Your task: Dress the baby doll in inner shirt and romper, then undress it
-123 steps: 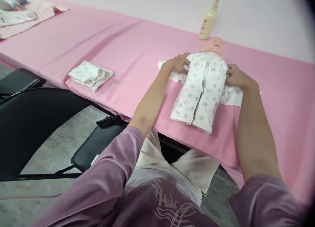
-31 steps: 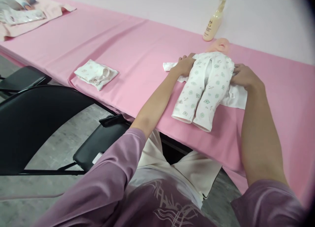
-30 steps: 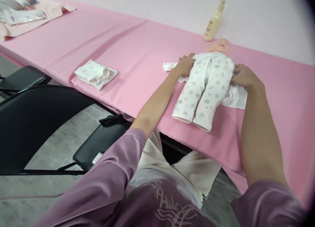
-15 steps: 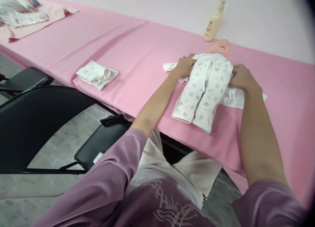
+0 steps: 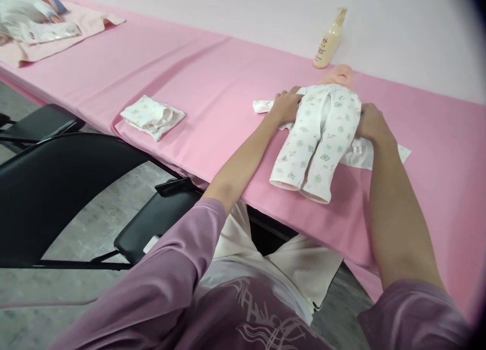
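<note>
White baby pants (image 5: 330, 137) printed with small green and pink figures lie over a baby doll (image 5: 339, 76), with both legs toward me. Only the doll's head shows clearly, at the far end by the wall. My left hand (image 5: 286, 107) is closed at the left side of the pants near the waist, its fingertips partly hidden. At the right side my right hand (image 5: 374, 122) grips the edge, with its fingers mostly behind the cloth. Beneath the pants a white baby top (image 5: 359, 155) is spread out, one printed sleeve reaching left past my left hand.
A pale yellow pump bottle (image 5: 326, 46) stands against the wall behind the doll. Folded printed baby clothes (image 5: 152, 116) lie left on the pink tablecloth (image 5: 212, 107). Another dressed doll (image 5: 26, 15) rests on a pink towel at far left. Black folding chairs (image 5: 68, 183) stand along the front edge.
The pants' legs have shifted slightly right, and my right hand has moved a little left. The whole view has also moved slightly. Both hands keep their hold.
</note>
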The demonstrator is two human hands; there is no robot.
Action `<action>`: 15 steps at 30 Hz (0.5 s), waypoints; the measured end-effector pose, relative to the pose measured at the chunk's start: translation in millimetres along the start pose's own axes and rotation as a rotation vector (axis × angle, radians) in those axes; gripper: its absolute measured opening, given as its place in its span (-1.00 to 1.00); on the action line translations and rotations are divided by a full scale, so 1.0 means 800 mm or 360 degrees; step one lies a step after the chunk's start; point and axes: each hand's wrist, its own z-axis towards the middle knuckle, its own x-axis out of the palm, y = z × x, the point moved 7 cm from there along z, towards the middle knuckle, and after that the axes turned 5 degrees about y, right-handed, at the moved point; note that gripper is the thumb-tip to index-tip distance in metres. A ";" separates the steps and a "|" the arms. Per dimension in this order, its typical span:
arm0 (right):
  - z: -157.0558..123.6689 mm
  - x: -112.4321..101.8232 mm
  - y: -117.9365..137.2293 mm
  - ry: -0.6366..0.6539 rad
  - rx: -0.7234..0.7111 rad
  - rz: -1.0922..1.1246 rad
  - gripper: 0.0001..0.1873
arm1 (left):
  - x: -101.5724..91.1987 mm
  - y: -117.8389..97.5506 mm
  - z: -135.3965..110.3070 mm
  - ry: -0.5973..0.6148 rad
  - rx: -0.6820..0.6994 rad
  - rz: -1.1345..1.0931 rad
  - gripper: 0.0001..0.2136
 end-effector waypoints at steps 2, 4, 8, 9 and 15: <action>0.000 -0.001 0.001 -0.0009 0.0004 0.0039 -0.76 | -0.001 -0.002 -0.003 0.0004 -0.0021 0.0012 -0.46; 0.001 0.000 0.001 -0.0010 0.0008 0.0069 -0.77 | -0.001 -0.005 -0.006 0.0002 -0.0041 0.0025 -0.43; 0.003 0.003 0.003 -0.0036 -0.0013 0.0062 -0.71 | 0.002 -0.004 -0.006 -0.0068 -0.0060 0.0066 -0.42; 0.004 0.004 0.004 -0.0041 -0.0037 0.0058 -0.67 | 0.003 -0.003 -0.004 -0.0093 -0.0055 0.0071 -0.43; 0.012 0.011 -0.003 -0.0042 -0.0105 -0.0011 -0.43 | 0.004 -0.003 -0.002 -0.0125 -0.0080 0.0090 -0.48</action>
